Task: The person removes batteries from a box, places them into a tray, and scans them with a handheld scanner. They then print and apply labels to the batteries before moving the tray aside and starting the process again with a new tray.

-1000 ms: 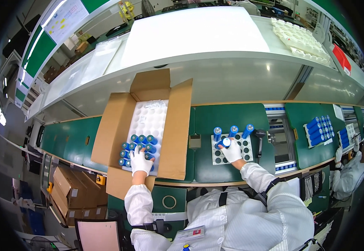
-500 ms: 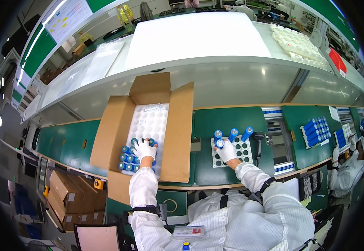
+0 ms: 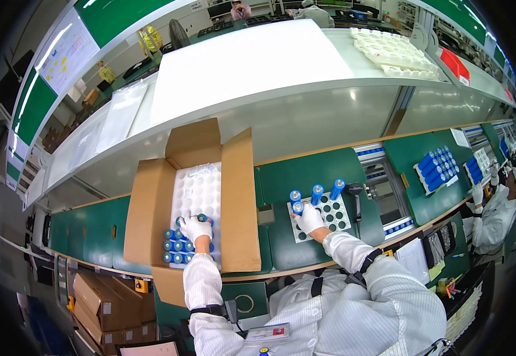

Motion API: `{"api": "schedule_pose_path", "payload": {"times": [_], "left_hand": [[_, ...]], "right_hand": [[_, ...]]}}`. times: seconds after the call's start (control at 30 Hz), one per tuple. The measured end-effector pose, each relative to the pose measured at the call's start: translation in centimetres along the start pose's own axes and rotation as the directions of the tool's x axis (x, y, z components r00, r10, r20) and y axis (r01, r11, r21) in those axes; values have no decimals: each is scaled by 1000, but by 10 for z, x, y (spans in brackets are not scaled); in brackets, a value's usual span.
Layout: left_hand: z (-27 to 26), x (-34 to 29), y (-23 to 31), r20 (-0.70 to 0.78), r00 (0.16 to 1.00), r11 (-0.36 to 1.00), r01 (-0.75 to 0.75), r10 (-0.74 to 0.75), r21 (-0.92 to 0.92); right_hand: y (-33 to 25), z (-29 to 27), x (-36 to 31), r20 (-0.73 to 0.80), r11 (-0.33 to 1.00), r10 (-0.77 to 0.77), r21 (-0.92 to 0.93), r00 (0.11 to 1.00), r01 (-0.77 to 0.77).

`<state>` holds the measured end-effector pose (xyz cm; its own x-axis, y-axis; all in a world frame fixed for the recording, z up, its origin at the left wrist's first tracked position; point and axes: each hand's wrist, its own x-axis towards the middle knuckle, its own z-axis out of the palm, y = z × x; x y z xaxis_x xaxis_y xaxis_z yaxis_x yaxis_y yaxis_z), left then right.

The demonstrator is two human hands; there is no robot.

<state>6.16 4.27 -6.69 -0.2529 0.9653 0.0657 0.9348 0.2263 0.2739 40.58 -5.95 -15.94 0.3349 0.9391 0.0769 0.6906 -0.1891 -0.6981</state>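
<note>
My left hand [image 3: 195, 228], in a white glove, reaches into an open cardboard box [image 3: 240, 207]. Its fingers curl around the top of a blue cylindrical battery cell among several upright blue cells [image 3: 178, 245] at the box's near end; the palm hides part of the grip. My right hand [image 3: 310, 220], gloved too, grips an upright blue battery cell [image 3: 298, 207] at the left side of a white tray with round holes [image 3: 334, 216]. Along that tray's far edge stand more blue cells, one of them at the far right corner [image 3: 337, 189].
White foam with round pockets [image 3: 196, 193] lines the box. Right of the tray lies a black handheld scanner [image 3: 356, 204] on the green worktop [image 3: 287, 172]. Farther right stand filled cell trays [image 3: 436, 170] and a co-worker's sleeve [image 3: 492, 216]. A shelf [image 3: 240, 65] spans the back.
The view has turned slightly, shifting the whole scene left and tilting it. Both hands stay close to the same cells, the left in the box and the right at the tray.
</note>
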Motion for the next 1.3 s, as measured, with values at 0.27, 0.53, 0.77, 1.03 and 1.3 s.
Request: {"api": "schedule_pose_path", "payload": {"times": [0.27,0.53,0.77,1.03,1.3], "left_hand": [[-55,-35,10,-79,950,666,150,-302,-731],[-95,-89,3,201,960,-620,280,196,-733],[-80,-149,68,374,847,-632,531,378,-564],[-94,-164,95,467,805,-561,592,367,-579],[-132,-72,63,102,991,854,122,-82,-505]], "right_hand": [[-18,-19,-8,80,999,39,12,996,-40],[-86,-83,-16,-25,878,-348,342,937,336],[-180,-102,-46,-23,680,-536,581,844,448],[-182,-129,-41,73,580,-580,737,812,347],[-62,-137,-40,-216,592,-168,758,962,274]]}}
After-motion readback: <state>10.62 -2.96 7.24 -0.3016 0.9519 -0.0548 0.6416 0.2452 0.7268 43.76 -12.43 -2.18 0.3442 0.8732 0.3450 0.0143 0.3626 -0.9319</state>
